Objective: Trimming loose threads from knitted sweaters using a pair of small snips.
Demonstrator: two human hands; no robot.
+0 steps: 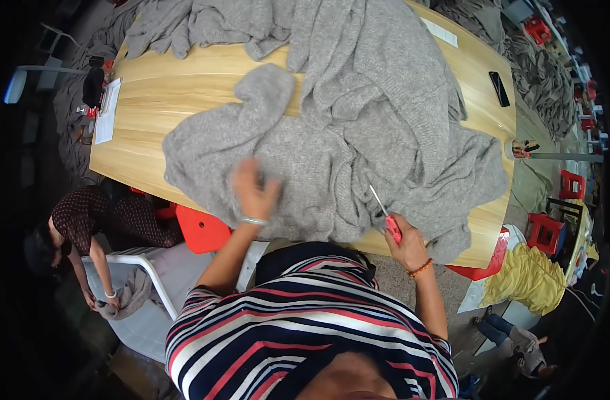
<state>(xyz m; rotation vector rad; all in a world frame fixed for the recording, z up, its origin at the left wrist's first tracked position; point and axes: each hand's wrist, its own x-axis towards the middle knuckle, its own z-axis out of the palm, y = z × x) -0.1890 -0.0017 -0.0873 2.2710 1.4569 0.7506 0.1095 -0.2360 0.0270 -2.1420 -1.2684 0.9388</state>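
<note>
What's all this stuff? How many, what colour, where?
Table: one, pale wood, middle
Knitted cloth: heaped, uncountable, grey, on and beyond table
Tool: one, red-handled, near table's front edge
Phone: one, black, table's right side
Papers: two spots, white, table's left and far-right edges
Container: one, pale, table's right edge
Stools: several, red, around table
Yellow cloth: one heap, lower right
Seat: one, grey, white-framed, lower left
Other people: two or more, mixed-colour clothes, lower left and right
Shirt: one, navy-red-white striped, bottom centre
Left hand: one, pale wristband, over cloth
Right hand: one, orange beads, holding tool

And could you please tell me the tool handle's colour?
The tool handle in the right hand is pinkish red (head view).
</note>
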